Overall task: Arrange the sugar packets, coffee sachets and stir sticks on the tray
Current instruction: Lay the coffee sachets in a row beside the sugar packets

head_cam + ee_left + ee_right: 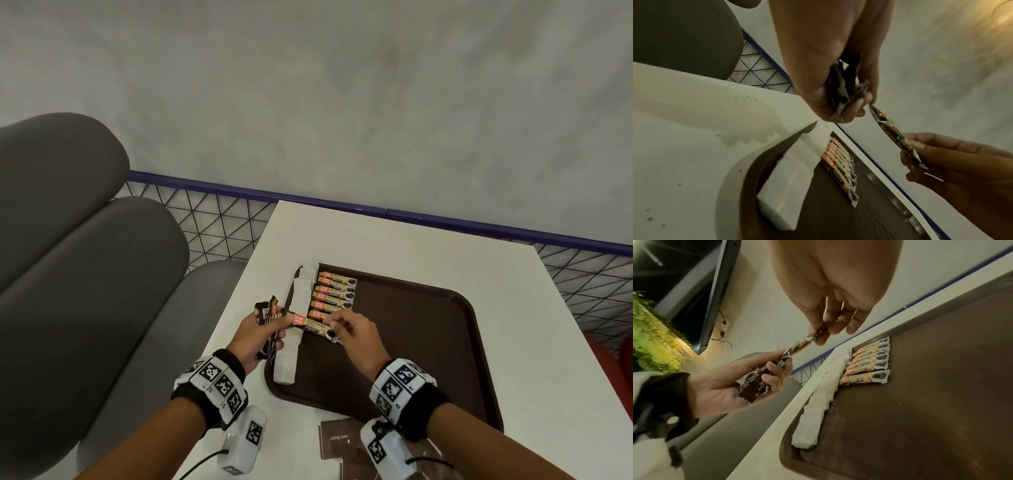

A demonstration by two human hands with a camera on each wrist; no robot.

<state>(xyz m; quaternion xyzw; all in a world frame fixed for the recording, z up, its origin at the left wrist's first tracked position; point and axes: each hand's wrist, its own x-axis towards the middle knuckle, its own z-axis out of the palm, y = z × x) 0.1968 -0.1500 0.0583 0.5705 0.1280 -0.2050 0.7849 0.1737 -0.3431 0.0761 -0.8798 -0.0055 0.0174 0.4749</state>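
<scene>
A brown tray (pixel 411 342) lies on the white table (pixel 411 236). Along its left edge runs a line of white paper-wrapped stir sticks (pixel 297 329), with a neat row of several coffee sachets (pixel 334 291) beside it. My left hand (pixel 274 330) hovers over the tray's left edge and grips a bundle of coffee sachets (pixel 265 311). My right hand (pixel 337 325) pinches the right end of one coffee sachet (pixel 313 323), held just above the near end of the row. That sachet's (pixel 799 345) other end meets the left thumb and fingertips. The bundle (pixel 752 382) lies across the left palm.
Brown sugar packets (pixel 337 442) lie at the table's near edge, under my right wrist. Grey bench cushions (pixel 85 274) stand to the left. A wire-mesh rail with a purple top (pixel 222 222) runs behind the table. The tray's right half is bare.
</scene>
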